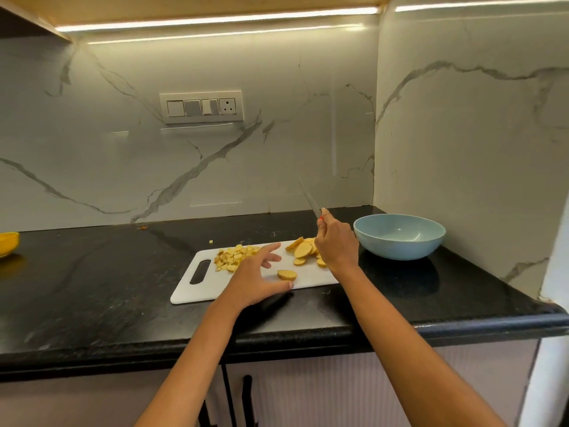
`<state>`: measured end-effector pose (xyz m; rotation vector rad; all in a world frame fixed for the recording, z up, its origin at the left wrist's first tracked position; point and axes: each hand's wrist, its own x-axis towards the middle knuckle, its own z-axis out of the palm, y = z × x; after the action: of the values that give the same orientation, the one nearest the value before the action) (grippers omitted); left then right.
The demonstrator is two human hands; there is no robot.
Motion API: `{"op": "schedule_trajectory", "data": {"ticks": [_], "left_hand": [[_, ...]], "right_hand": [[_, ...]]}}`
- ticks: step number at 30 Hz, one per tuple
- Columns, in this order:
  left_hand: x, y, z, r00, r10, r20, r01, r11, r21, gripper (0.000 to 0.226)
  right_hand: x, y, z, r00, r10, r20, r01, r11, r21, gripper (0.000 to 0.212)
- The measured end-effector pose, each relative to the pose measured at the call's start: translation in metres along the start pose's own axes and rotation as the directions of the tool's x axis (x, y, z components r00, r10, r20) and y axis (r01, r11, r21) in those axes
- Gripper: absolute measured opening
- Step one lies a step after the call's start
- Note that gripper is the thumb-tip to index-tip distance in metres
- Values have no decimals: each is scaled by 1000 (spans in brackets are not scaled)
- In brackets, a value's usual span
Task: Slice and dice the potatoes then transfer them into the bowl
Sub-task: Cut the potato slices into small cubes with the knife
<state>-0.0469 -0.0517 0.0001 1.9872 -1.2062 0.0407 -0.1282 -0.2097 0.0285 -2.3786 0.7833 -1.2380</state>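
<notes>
Yellow potato slices (303,249) and diced potato (232,257) on cutting board (197,288).

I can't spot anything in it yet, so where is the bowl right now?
In the head view the blue bowl sits on the black counter at the right, against the side wall, just right of the white cutting board and the right hand.

Both my forearms are bare from elbow to wrist, no sleeve reaching into view; my left hand (257,274) and right hand (335,241) are bare too, with short nails, the left thumbnail plainly showing
</notes>
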Motion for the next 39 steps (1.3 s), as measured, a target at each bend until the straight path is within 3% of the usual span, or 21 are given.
{"op": "schedule_trajectory", "data": {"ticks": [2,5,9,15,25,39], "left_hand": [[-2,0,2,999,-44,-13,44,999,-6,69],[-1,-1,5,998,-58,-14,58,998,1,48],[2,-3,4,996,-61,-69,64,998,30,39],[2,-5,0,985,-94,-148,87,995,-54,21],[2,-9,2,982,-89,-170,83,996,-40,14],[12,-16,2,985,-123,-125,117,992,-53,16]], "right_hand": [[-8,-1,-2,999,12,34,-12,1000,-3,40],[-23,-8,-7,995,12,95,-11,1000,-16,39],[-49,-25,-7,965,-12,263,24,999,-43,34],[-75,-39,-22,919,31,393,28,989,-143,27],[-103,-53,-46,912,37,409,93,951,-293,24],[-100,-65,-49,885,21,465,165,920,-356,26]]}}
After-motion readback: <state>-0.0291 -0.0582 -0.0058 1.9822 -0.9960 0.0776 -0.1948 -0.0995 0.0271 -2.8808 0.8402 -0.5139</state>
